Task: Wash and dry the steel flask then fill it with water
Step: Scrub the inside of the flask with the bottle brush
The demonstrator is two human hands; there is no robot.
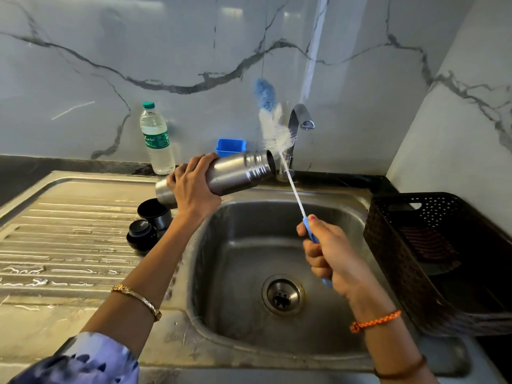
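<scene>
My left hand [192, 184] grips the steel flask [235, 170] around its middle and holds it nearly level over the sink [210, 245], its open mouth pointing right. My right hand [329, 253] holds the blue handle of a long bottle brush [273, 126]. The brush's white and blue bristles stand outside the flask, just beyond its mouth, in front of the tap [300, 117]. No water runs from the tap. Two black flask caps [151, 223] lie on the draining board to the left of the sink.
A plastic water bottle [156, 139] with a green cap stands at the back wall. A blue container [230, 146] sits behind the flask. A dark woven basket [437, 259] fills the counter right of the sink. The ribbed draining board [66, 245] is wet.
</scene>
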